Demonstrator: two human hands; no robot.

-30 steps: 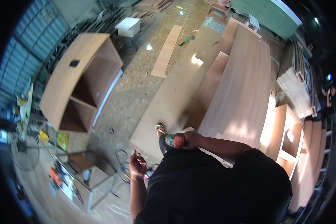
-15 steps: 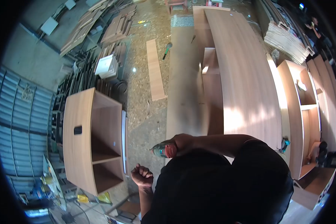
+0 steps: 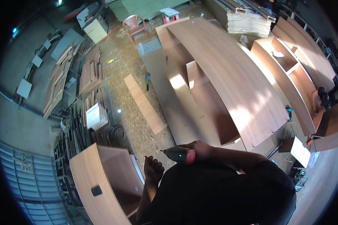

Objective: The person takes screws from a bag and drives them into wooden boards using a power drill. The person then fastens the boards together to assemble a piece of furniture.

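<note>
Red-ended, the drill (image 3: 179,154) your right hand (image 3: 199,149) is gripping could be nicking your nearby curled-up left hand (image 3: 154,170) if accidentally triggered.

- We see a sawdust-strewn floor (image 3: 120,84), its surface brown and gritty.
- Towards its far edge we find a red chair (image 3: 134,27).
- We see a narrow plank (image 3: 144,104) lying flat on it, slanting.
- Just beside the plank's far half lies a green-and-dark tool (image 3: 147,81).
- To the right, we have a large brown sheet (image 3: 157,71) flat on the floor, partly under a long cabinet (image 3: 229,82).
- Near the floor's lower left corner in our view stands an open-fronted cabinet (image 3: 88,180).
</note>
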